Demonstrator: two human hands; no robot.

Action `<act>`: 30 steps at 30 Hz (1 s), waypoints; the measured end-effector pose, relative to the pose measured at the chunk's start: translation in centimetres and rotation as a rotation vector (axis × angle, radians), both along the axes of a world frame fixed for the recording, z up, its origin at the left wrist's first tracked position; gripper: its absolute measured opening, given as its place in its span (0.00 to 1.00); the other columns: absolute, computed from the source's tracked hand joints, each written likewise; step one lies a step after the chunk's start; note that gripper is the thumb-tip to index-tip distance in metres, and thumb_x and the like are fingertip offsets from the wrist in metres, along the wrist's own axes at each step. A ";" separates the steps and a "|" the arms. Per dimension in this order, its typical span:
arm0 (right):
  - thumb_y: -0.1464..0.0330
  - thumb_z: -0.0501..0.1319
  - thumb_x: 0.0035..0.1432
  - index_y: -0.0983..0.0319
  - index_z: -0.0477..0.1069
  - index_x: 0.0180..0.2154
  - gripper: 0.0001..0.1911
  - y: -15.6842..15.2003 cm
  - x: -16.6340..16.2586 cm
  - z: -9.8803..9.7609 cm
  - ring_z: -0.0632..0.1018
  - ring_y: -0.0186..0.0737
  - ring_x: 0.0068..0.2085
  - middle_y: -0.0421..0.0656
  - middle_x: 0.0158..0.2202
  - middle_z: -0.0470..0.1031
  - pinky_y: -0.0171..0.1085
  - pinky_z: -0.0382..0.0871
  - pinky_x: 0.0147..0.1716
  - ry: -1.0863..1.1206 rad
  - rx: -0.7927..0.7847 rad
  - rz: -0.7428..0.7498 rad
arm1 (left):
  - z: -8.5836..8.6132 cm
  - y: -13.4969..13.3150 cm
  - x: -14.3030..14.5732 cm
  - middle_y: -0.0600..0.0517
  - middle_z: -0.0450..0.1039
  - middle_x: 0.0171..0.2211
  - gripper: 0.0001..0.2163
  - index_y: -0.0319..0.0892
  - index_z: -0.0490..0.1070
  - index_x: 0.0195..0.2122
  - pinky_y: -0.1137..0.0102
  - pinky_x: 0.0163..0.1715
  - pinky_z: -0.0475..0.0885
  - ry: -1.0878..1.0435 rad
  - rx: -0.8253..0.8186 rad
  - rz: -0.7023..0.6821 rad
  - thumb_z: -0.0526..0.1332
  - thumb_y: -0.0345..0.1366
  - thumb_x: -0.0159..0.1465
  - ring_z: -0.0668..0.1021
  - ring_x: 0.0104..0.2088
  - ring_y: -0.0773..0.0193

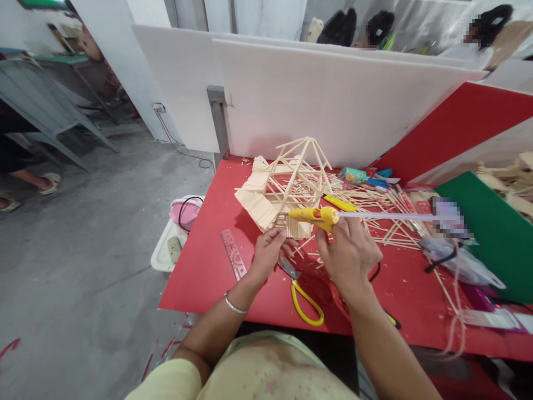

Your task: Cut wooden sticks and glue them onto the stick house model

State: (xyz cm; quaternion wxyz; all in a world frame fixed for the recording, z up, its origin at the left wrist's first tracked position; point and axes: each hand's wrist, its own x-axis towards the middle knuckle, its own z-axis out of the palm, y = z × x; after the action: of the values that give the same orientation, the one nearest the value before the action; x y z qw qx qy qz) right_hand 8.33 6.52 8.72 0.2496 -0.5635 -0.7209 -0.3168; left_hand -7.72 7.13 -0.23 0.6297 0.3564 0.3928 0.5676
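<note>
A model built of thin wooden sticks (pixel 260 205) rests on the red table (pixel 200 266), with slatted panels below and an open pointed frame above. My left hand (pixel 268 250) pinches the model's lower front edge. In my right hand (pixel 352 253) is a yellow hot glue gun (pixel 312 215), its nozzle pointing left at the panels beside my left fingers. A long translucent glue stick (pixel 387 215) juts from its back. Scissors with yellow handles (pixel 307 305) lie below my hands. Left of them is a clear ruler (pixel 233 254). Behind the glue gun lies a yellow cutter knife (pixel 339 203).
Loose wooden sticks (pixel 395 233) litter the table's right side. Plastic bags (pixel 458 266) and a green board (pixel 485 222) are further right. White panels (pixel 325 105) stand along the back edge. A white basket (pixel 164 253) sits at the left; people are beyond the panels.
</note>
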 end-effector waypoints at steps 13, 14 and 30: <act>0.64 0.59 0.65 0.64 0.74 0.44 0.11 0.0 0.2 -0.3 0.72 0.41 0.33 0.45 0.36 0.75 0.39 0.57 0.32 0.008 -0.012 -0.003 | -0.1 0.0 0.0 0.46 0.82 0.31 0.16 0.39 0.74 0.34 0.78 0.15 0.62 0.023 0.010 0.004 0.63 0.49 0.64 0.77 0.19 0.69; 0.64 0.59 0.65 0.65 0.74 0.44 0.12 0.0 0.3 -0.3 0.72 0.41 0.33 0.46 0.36 0.75 0.39 0.57 0.32 0.014 -0.013 -0.005 | -0.1 0.0 0.0 0.46 0.82 0.31 0.16 0.39 0.74 0.35 0.78 0.15 0.62 0.024 0.007 0.007 0.63 0.49 0.64 0.77 0.19 0.69; 0.64 0.59 0.65 0.64 0.73 0.44 0.11 -0.2 0.2 -0.1 0.72 0.42 0.34 0.45 0.35 0.75 0.38 0.58 0.32 0.015 0.023 0.010 | -0.2 -0.1 0.0 0.46 0.82 0.30 0.17 0.39 0.71 0.34 0.78 0.14 0.61 0.012 -0.012 0.011 0.63 0.51 0.65 0.76 0.18 0.70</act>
State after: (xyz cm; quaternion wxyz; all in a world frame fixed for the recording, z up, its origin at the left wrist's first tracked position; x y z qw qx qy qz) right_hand 8.52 6.32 8.63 0.2632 -0.5595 -0.7180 -0.3196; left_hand -7.69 7.00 -0.40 0.6264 0.3538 0.4021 0.5663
